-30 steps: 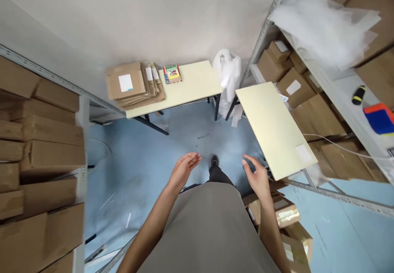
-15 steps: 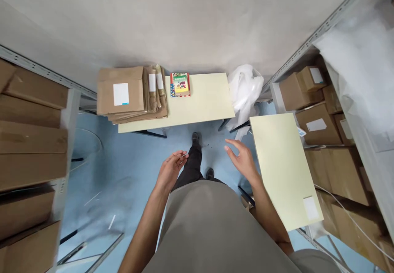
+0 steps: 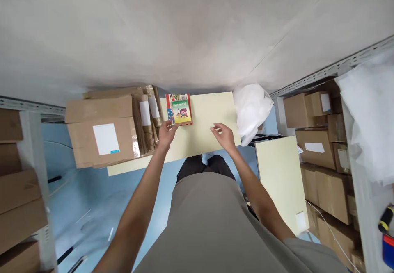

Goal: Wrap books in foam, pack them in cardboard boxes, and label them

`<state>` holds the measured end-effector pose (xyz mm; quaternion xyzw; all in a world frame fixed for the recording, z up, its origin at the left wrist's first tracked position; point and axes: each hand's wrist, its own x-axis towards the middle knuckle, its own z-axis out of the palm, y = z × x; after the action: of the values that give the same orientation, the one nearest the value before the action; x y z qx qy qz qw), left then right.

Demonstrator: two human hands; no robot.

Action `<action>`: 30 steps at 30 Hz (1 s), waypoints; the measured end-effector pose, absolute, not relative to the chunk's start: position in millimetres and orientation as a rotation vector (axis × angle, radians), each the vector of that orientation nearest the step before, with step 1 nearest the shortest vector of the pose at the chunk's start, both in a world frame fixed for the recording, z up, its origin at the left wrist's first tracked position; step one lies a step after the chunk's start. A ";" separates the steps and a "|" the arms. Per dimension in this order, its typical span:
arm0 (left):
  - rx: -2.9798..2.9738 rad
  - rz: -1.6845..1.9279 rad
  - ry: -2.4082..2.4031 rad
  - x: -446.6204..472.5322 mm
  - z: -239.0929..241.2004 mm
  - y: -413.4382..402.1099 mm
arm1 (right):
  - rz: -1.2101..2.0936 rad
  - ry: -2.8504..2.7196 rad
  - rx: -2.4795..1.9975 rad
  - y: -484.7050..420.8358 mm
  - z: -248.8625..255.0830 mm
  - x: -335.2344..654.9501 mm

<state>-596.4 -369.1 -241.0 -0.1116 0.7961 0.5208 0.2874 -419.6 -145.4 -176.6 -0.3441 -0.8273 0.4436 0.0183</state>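
**Within reach, nothing lifted**

A small stack of rectangular paper books with a yellow-and-green top cover (image 3: pixel 181 112) lies flat on a pale-yellow rectangular table (image 3: pixel 212 105). The left hand (image 3: pixel 167 133), fingers slightly parted, is at its near-left corner; contact cannot be told, but no grasp appears made. The right hand (image 3: pixel 224 135), loosely curled and empty, is over the tabletop. Left: flattened brown cardboard cartons (image 3: pixel 124 129). Right: white, crumpled plastic (image 3: pixel 252 109).

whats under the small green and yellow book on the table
Under the green and yellow book is a larger red-and-blue item, its edges showing at the top and left. Its middle is covered from view.
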 end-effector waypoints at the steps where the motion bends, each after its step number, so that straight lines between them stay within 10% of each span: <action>1: -0.306 1.276 2.203 -616.6 -251.3 -359.0 | 1.361 -2.567 -1.109 -135.5 -190.1 -442.1; 15: -0.303 0.601 2.454 -690.0 -328.9 -320.2 | 0.836 -2.820 -1.589 -105.7 -336.0 -574.3; 30: -0.133 0.523 2.432 -630.8 -320.2 -235.9 | 1.138 -2.332 -1.446 -38.2 -290.7 -451.8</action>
<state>-630.8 -235.9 -320.2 -0.0506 0.9251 0.1989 0.3195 -451.8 -38.2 -290.7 -0.4850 -0.7821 0.3818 0.0851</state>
